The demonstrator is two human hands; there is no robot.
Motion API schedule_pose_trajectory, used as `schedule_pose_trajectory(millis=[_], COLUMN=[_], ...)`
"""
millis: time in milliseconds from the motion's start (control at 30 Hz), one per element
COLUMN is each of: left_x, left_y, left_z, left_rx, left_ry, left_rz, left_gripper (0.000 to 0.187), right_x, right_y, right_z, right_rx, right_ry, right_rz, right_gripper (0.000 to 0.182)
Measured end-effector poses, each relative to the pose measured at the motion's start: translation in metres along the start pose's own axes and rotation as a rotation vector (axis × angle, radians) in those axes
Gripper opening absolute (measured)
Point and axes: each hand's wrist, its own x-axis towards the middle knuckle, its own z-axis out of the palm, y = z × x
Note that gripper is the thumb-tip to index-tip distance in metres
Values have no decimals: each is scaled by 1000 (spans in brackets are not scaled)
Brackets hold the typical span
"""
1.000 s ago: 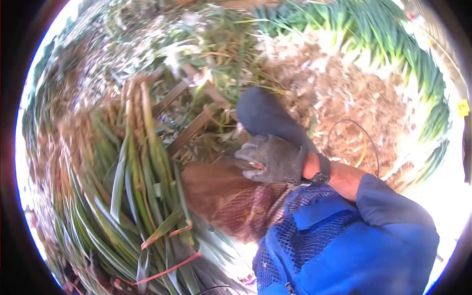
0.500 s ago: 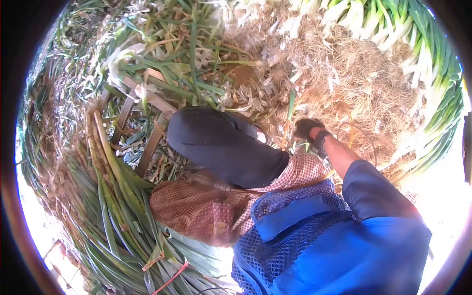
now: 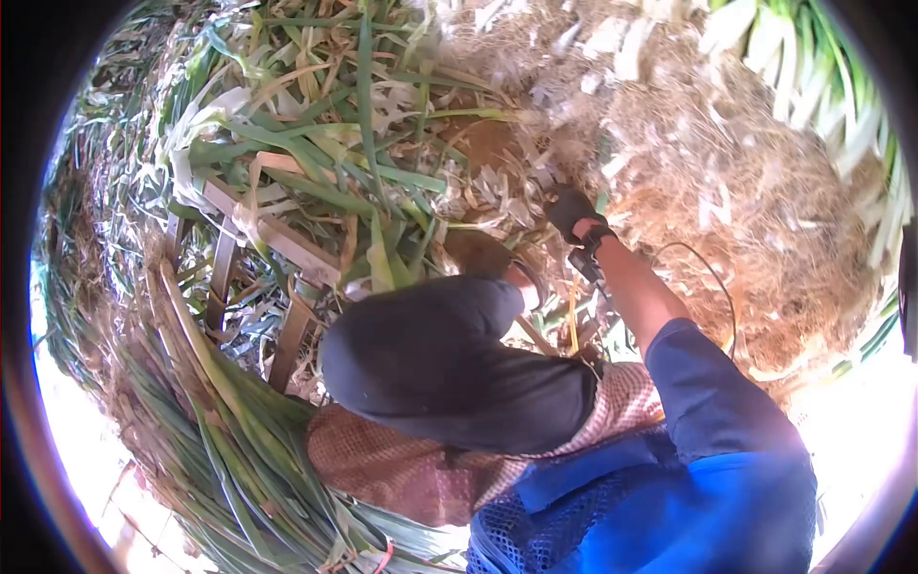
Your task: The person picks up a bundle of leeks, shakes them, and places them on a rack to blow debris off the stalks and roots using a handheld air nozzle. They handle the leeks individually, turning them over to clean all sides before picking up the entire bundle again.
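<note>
My right hand [image 3: 572, 209], in a dark glove with a black band at the wrist, reaches over the litter beside a heap of dry, stringy roots [image 3: 727, 220]. Its fingers look curled closed; whatever they hold, if anything, is hidden. Pale scraps of peeled onion skin [image 3: 497, 191] lie just left of the glove. A thin dark cord [image 3: 722, 287] loops near my forearm. My left hand is out of view. My bent knee [image 3: 402, 354] in dark trousers fills the middle.
Green onions with white stems [image 3: 794, 57] line the upper right. Another bundle of long green onions [image 3: 210, 421] lies at lower left, beside checkered cloth [image 3: 382, 459]. A wooden frame [image 3: 277, 239] stands amid cut leaves [image 3: 316, 143].
My right hand has moved up and slightly left, away from my body. The view has shifted, and my knee and foot show lower in the frame.
</note>
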Motion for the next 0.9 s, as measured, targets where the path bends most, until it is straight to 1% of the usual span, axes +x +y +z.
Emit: schedule_pose_trajectory(millis=[33,100,133,200,233,333,367,433,467,500,600,633,733,833,900], left_x=[1,3,6,7,7,8,7,5,3,1,-2,-3,-2,-7,-11], left_y=[1,1,0,-1,-3,-9,-12,-16,-19,-21,-28,-30,-35,-42,-47], left_z=[2,5,8,9,11,14,14,12,10,10,9,10,14,12,9], left_rx=[6,15,20,22,26,24,21,19,25,27,33,36,50,44,57], left_ry=[5,16,19,25,29,36,41,49,52,55,58,61,60,74,82], left_rz=[-8,-24,-29,-43,-49,-69,-74,-77,-81,-81,-86,-90,-96,-122,-138], left_gripper=[50,50,50,49,49,49,48,48,48,48,47,47,47,46,46], right_x=[22,26,26,38,43,38,28,17,15,9,12,11,42,58,46], right_y=[15,-14,-23,-21,-28,-52,-64,-91,-93,-90,-78,-78,-47,-44,-67], right_z=[22,7,7,21,23,35,31,20,23,25,19,24,48,53,34], right_rx=[-38,-6,-22,-58,111,40,77,180,227,229,97,116,-19,-81,-36], right_ry=[-22,-21,16,91,1,-109,-55,77,139,277,145,245,101,116,57], right_rz=[-30,66,19,-75,132,-27,0,270,409,345,329,342,231,75,116], right_gripper=[42,50,50,49,50,50,49,50,51,52,51,45,57,37,39])
